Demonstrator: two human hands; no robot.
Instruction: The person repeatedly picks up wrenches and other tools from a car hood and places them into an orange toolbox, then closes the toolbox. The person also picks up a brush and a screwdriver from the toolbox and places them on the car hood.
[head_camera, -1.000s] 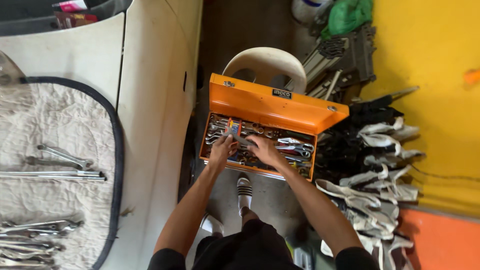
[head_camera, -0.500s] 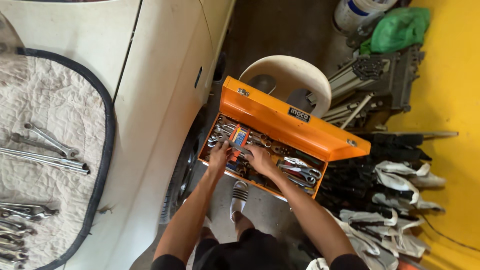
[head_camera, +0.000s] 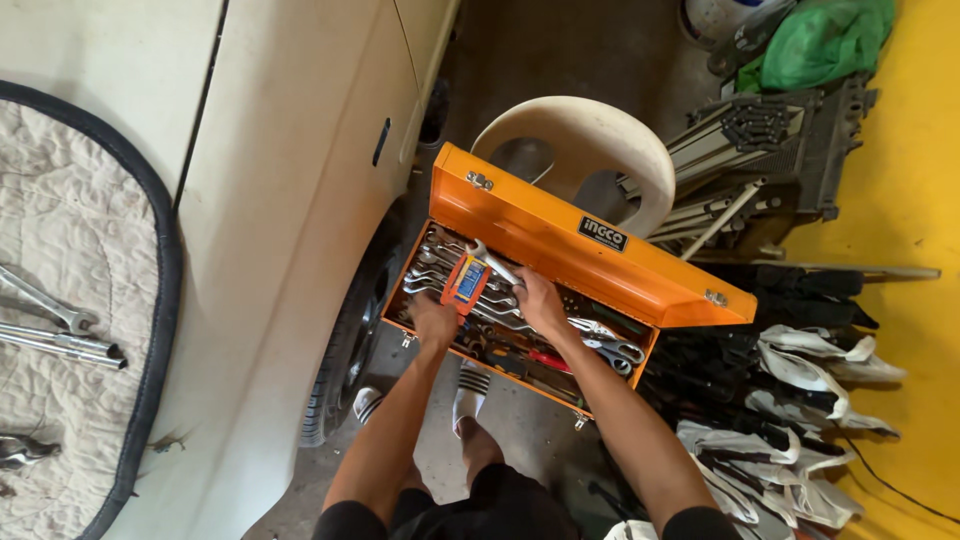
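1. Both arms reach forward into an open orange toolbox (head_camera: 560, 290) standing on the floor beside a pale car (head_camera: 290, 200).
2. The left hand (head_camera: 435, 320) rests on the tools near the box's left end; its grip cannot be told.
3. The right hand (head_camera: 538, 300) grasps a wrench (head_camera: 490, 262), whose long axis points up and left, above an orange packet (head_camera: 466, 282) between the hands.
4. Beyond the lid stands a plastic chair (head_camera: 590, 150).

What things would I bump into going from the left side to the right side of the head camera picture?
Quilted mat with wrenches → white car → left hand → right hand in the orange toolbox → heap of gloves → yellow floor.
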